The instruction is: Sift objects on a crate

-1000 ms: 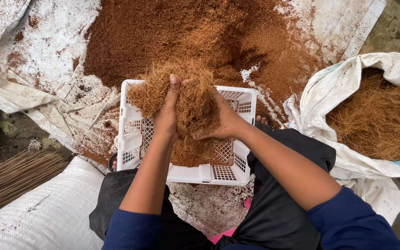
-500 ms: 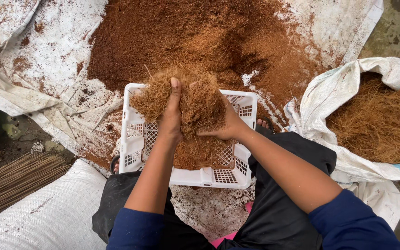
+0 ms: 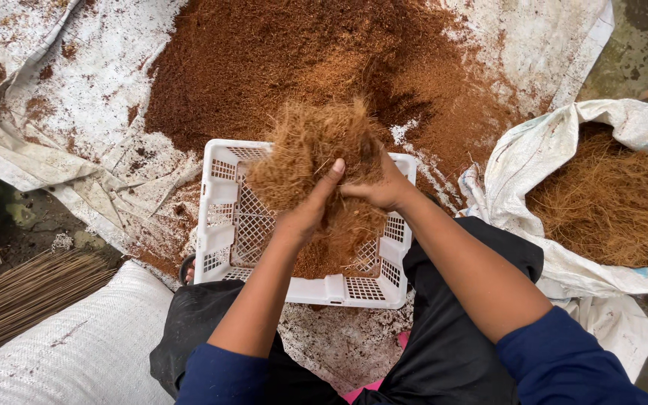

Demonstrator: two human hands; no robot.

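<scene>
Brown powder heap (image 3: 301,67) lies beyond the basket (image 3: 219,225); open fibre sack (image 3: 609,202) right.

Soft even daylight, sharp focus

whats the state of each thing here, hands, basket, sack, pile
left hand: shut on fibre clump
right hand: shut on fibre clump
fibre clump: held over the basket
white basket: upright, some fibre inside
white sack: open, holding fibre
brown powder pile: spread on the sheet
</scene>
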